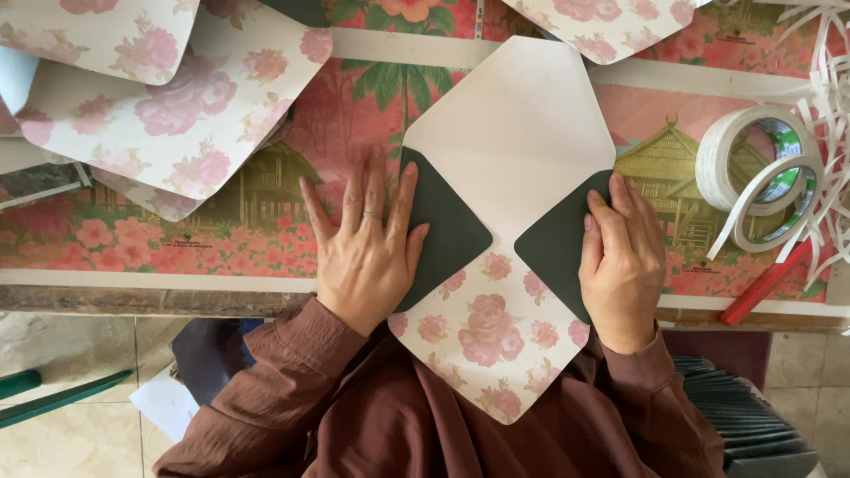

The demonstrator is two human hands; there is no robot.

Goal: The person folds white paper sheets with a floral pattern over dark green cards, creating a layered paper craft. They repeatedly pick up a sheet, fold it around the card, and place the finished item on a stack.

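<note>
An unfolded envelope blank point(506, 168) lies in front of me, white inside with a pink rose print on its near flap. Its two side flaps are folded inward and show dark green. My left hand point(365, 246) lies flat with fingers spread on the left green flap point(447, 232). Pressing flat on the right green flap point(553, 243) is my right hand point(622, 261). The envelope's top flap points away from me and its near flap hangs over the table edge onto my lap.
More rose-print envelope blanks point(177, 106) are piled at the far left and along the far edge. Two rolls of white tape point(761, 177), white paper strips point(828, 80) and a red tool handle point(761, 283) lie at the right. A stack of dark sheets point(753, 425) sits low right.
</note>
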